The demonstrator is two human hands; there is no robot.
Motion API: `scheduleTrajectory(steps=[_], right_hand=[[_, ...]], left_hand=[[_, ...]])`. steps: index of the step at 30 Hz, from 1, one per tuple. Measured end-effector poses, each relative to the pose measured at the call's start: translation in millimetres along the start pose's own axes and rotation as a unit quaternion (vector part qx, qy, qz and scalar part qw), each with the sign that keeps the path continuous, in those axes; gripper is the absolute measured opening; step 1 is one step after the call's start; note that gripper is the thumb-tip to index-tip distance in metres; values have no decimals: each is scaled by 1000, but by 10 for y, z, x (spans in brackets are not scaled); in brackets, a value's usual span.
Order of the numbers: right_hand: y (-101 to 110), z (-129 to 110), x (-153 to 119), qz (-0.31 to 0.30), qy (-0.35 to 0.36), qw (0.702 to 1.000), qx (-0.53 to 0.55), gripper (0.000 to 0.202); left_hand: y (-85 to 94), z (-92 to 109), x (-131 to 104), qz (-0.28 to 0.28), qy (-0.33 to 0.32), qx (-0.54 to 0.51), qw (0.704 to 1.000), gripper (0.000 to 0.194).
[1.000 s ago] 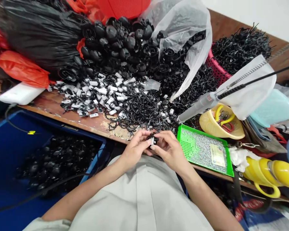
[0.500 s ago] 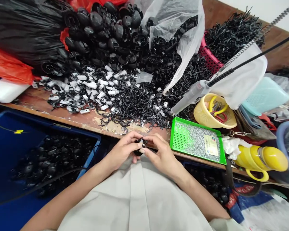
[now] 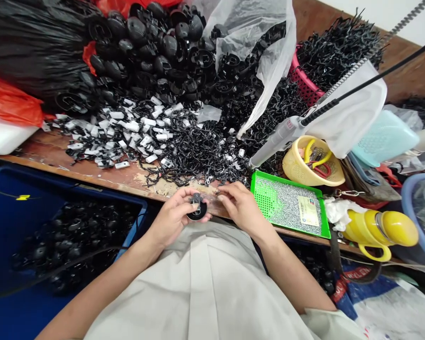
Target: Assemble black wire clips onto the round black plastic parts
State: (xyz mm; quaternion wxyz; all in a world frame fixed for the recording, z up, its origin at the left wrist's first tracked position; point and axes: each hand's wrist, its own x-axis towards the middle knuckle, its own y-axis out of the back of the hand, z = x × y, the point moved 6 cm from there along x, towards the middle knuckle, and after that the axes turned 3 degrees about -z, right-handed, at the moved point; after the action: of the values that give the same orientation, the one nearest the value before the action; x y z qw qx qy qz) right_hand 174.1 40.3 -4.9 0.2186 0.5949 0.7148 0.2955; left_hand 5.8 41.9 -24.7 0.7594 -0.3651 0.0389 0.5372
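One round blk part [image 3: 200, 212], pinched in your L hand [image 3: 172, 212], sits just left of your R hand [image 3: 247, 210], curled; can't tell if pinching.

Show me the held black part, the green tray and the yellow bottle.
Held black part [image 3: 199, 212], head view, on its dark face.
Green tray [image 3: 263, 194], head view, on its bare perforated floor.
Yellow bottle [image 3: 367, 226], head view, on its body.

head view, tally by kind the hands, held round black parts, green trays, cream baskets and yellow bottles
Hands: 2, left hand and right hand
Round black part, in the left hand: 1
Green tray: 1
Cream basket: 1
Yellow bottle: 1
Total: 6
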Motion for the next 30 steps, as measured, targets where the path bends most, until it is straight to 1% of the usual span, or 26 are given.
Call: scheduleTrajectory(steps=[2, 4, 6, 7, 9, 11, 13, 16, 19, 21, 24, 25, 27, 29, 30], right_hand=[[-61, 101, 90, 4, -30, 996, -89, 23], [-163, 158, 155, -16, -51, 986, -160, 22], [-224, 168, 182, -21, -57, 980, -189, 24], [-227, 156, 185, -15, -51, 982, -180, 23], [-174, 110, 174, 17, -21, 992, -123, 21], [-85, 65, 151, 51, 15, 997, -63, 21], [-28, 50, 131, 62, 28, 997, -41, 23], [-38, 78, 117, 45, -1, 997, -63, 24], [-110, 95, 147, 30, -42, 992, -112, 25], [-172, 86, 210, 17, -66, 985, -159, 28], [-263, 67, 332, -13, -94, 968, -231, 27], [-288, 57, 362, -24, -91, 965, -245, 27], [-319, 23, 381, -42, -60, 968, -241, 25], [-289, -25, 338, -34, -14, 983, -182, 22], [-242, -55, 298, -16, 9, 990, -137, 20]], left_hand=[[24, 82, 20, 26, -22, -7, 999, 29], [30, 130, 42, 40, -33, 17, 998, 31], [30, 145, 63, 49, -43, 63, 996, 36], [28, 145, 71, 53, -49, 84, 994, 39], [19, 137, 86, 58, -61, 105, 991, 44], [4, 126, 99, 59, -64, 97, 991, 46], [-1, 133, 111, 65, -65, 77, 993, 44], [38, 197, 120, 91, -87, 78, 989, 42], [99, 267, 117, 115, -124, 119, 978, 43], [120, 274, 113, 121, -136, 142, 973, 44], [115, 243, 108, 116, -131, 151, 973, 43], [109, 233, 106, 113, -127, 149, 974, 43], [104, 220, 101, 110, -115, 136, 978, 43], [108, 207, 100, 106, -97, 119, 982, 41], [109, 197, 104, 103, -86, 111, 985, 39]])
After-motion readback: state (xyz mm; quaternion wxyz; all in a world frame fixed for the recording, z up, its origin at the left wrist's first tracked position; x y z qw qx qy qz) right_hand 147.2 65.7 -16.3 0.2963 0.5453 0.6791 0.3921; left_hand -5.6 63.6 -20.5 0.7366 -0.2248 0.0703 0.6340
